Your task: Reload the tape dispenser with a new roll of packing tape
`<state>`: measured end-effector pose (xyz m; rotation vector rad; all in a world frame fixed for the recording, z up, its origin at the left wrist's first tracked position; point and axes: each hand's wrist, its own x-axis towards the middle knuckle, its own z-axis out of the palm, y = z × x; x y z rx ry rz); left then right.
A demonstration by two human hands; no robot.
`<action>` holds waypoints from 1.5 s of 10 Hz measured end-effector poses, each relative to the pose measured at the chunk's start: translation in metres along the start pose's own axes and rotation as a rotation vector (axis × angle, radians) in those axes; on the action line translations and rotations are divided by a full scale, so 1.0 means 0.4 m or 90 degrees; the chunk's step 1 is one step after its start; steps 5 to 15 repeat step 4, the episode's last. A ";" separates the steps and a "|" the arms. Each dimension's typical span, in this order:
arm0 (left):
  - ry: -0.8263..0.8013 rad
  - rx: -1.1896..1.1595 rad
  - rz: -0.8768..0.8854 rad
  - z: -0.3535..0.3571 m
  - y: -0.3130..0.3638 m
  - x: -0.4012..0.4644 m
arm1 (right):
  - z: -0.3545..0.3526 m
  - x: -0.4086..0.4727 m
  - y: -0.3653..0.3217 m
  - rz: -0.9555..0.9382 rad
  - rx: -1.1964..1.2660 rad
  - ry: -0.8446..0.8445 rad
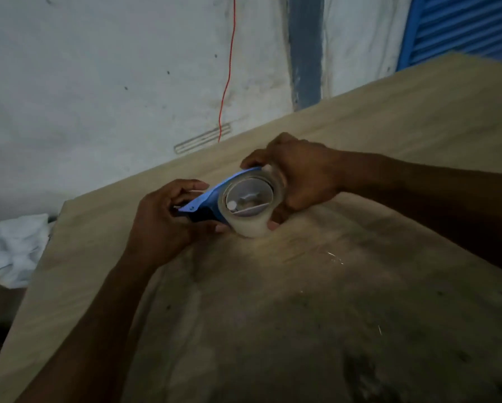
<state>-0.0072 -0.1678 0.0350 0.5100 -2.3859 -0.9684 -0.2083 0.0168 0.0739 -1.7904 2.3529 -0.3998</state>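
My left hand (pixel 162 222) grips the dispenser (pixel 203 203), right hand (pixel 299 175) clasps the tape roll (pixel 251 213); a skewed push could jam it.

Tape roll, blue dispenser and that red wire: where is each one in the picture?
tape roll (pixel 251 226), head view, on its pale outer side wall.
blue dispenser (pixel 207 194), head view, on its flat blue side plate.
red wire (pixel 228 74), head view, midway along its length against the wall.
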 end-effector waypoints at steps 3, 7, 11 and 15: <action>-0.064 0.059 -0.069 0.010 0.035 -0.010 | -0.050 -0.020 -0.019 0.092 -0.028 -0.096; 0.022 0.172 -0.093 0.030 0.114 -0.101 | -0.068 -0.141 -0.060 0.193 0.025 0.081; 0.022 0.172 -0.093 0.030 0.114 -0.101 | -0.068 -0.141 -0.060 0.193 0.025 0.081; 0.022 0.172 -0.093 0.030 0.114 -0.101 | -0.068 -0.141 -0.060 0.193 0.025 0.081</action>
